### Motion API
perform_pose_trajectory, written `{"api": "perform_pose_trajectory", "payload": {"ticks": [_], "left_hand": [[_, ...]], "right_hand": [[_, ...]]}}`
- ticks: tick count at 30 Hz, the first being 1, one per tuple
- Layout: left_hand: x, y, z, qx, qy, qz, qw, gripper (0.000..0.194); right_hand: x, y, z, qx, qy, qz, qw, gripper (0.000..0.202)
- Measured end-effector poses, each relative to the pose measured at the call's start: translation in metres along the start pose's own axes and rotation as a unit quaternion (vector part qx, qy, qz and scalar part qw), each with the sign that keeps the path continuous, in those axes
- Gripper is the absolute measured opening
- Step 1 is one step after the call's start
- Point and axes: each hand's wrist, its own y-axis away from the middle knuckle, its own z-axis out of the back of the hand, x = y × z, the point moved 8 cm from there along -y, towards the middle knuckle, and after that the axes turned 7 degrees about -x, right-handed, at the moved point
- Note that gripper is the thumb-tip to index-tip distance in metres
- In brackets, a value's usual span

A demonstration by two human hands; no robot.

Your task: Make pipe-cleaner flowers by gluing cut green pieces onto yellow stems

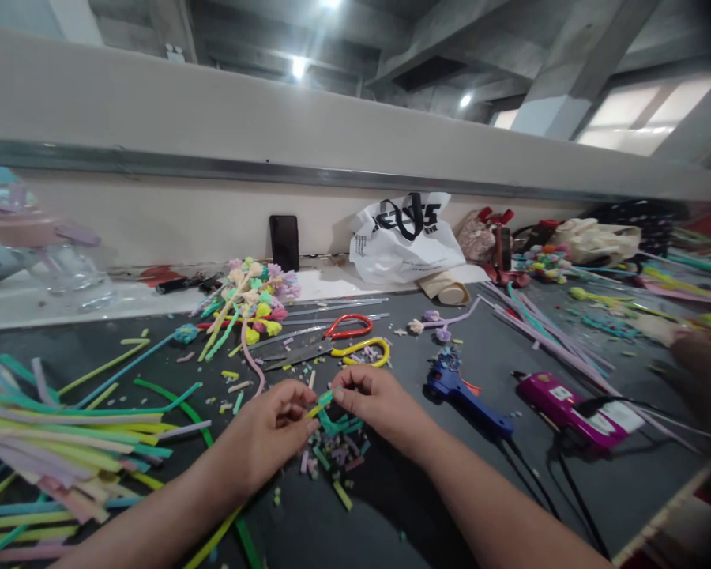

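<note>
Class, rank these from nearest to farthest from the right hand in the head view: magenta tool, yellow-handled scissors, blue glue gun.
1. Yellow-handled scissors: just beyond the right hand.
2. Blue glue gun: right of the hand.
3. Magenta tool: farther right.

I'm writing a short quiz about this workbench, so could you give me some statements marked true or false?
1. The left hand and right hand both hold a thin yellow-and-green strip. True.
2. The black rectangular phone lies flat. False: it stands upright.
3. The white plastic bag with black handles is left of the phone. False: it is to the right.
4. The blue plastic glue gun lies left of the magenta plastic glue gun. True.
5. The right hand grips the blue glue gun. False: the gun lies on the dark table.
</note>
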Motion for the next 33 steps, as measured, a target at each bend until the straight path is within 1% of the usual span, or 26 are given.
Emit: {"api": "perform_pose_trajectory", "payload": {"ticks": [2, 4, 6, 7, 9, 10, 11, 12, 13, 14, 16, 17, 18, 20, 22, 25, 28, 29, 31, 33], "left_hand": [[-0.001, 0.001, -0.004, 0.041, -0.015, 0.012, 0.999, 0.023], [-0.002, 0.005, -0.004, 0.074, -0.03, 0.046, 0.996, 0.025], [-0.009, 0.011, 0.0, 0.099, -0.047, 0.061, 0.992, 0.03], [-0.016, 0.015, 0.004, 0.101, -0.061, 0.055, 0.992, 0.033], [-0.031, 0.023, 0.018, 0.077, -0.095, 0.033, 0.992, 0.037], [-0.039, 0.026, 0.027, 0.047, -0.113, 0.018, 0.992, 0.039], [-0.046, 0.029, 0.036, 0.001, -0.117, 0.001, 0.993, 0.043], [-0.05, 0.031, 0.041, -0.032, -0.109, -0.01, 0.994, 0.048], [-0.051, 0.033, 0.041, -0.046, -0.095, -0.011, 0.994, 0.051], [-0.048, 0.033, 0.036, -0.048, -0.075, -0.005, 0.996, 0.051], [-0.033, 0.031, 0.016, -0.013, -0.044, 0.022, 0.999, 0.042], [-0.027, 0.028, 0.004, 0.007, -0.032, 0.023, 0.999, 0.036], [-0.019, 0.026, -0.006, 0.027, -0.024, 0.037, 0.999, 0.033], [-0.003, 0.022, -0.016, 0.03, -0.017, 0.076, 0.997, 0.028], [0.004, 0.019, -0.019, 0.023, -0.018, 0.084, 0.996, 0.023], [0.005, 0.016, -0.016, 0.009, -0.026, 0.067, 0.997, 0.015], [0.01, 0.011, -0.011, -0.007, -0.004, 0.074, 0.997, 0.019], [0.012, 0.009, -0.01, -0.01, 0.024, 0.08, 0.996, 0.021], [0.015, 0.006, -0.01, -0.005, 0.109, 0.093, 0.99, 0.022], [0.016, 0.004, -0.014, 0.03, 0.208, 0.111, 0.971, 0.021]], "right_hand": [[-0.005, 0.001, -0.005, 0.043, -0.033, -0.039, 0.998, 0.01], [-0.006, 0.002, -0.007, 0.07, -0.042, -0.054, 0.995, 0.008], [-0.006, 0.002, -0.005, 0.07, -0.03, -0.053, 0.996, 0.006], [-0.006, 0.002, -0.003, 0.068, -0.024, -0.052, 0.996, 0.005], [-0.006, 0.003, 0.0, 0.07, -0.019, -0.052, 0.996, 0.005], [-0.006, 0.003, 0.0, 0.074, -0.023, -0.053, 0.996, 0.005], [-0.006, 0.004, 0.0, 0.079, -0.031, -0.054, 0.995, 0.006], [-0.006, 0.004, 0.0, 0.084, -0.042, -0.055, 0.994, 0.006], [-0.006, 0.005, -0.001, 0.09, -0.053, -0.057, 0.993, 0.006], [-0.006, 0.005, -0.002, 0.096, -0.063, -0.06, 0.992, 0.006], [-0.007, 0.005, -0.005, 0.105, -0.072, -0.066, 0.99, 0.007], [-0.008, 0.005, -0.007, 0.105, -0.069, -0.068, 0.99, 0.007], [-0.009, 0.005, -0.008, 0.104, -0.061, -0.068, 0.99, 0.008], [-0.011, 0.004, -0.009, 0.099, -0.039, -0.061, 0.992, 0.008], [-0.012, 0.004, -0.01, 0.093, -0.01, -0.055, 0.994, 0.008], [-0.011, 0.005, -0.01, 0.092, 0.039, -0.043, 0.994, 0.009], [-0.006, 0.003, -0.008, 0.083, 0.067, -0.012, 0.994, 0.013], [-0.004, 0.002, -0.005, 0.068, 0.066, 0.002, 0.996, 0.016], [0.0, -0.002, 0.006, 0.009, 0.063, 0.028, 0.998, 0.019], [0.001, -0.006, 0.02, -0.063, 0.07, 0.044, 0.995, 0.02]]}}
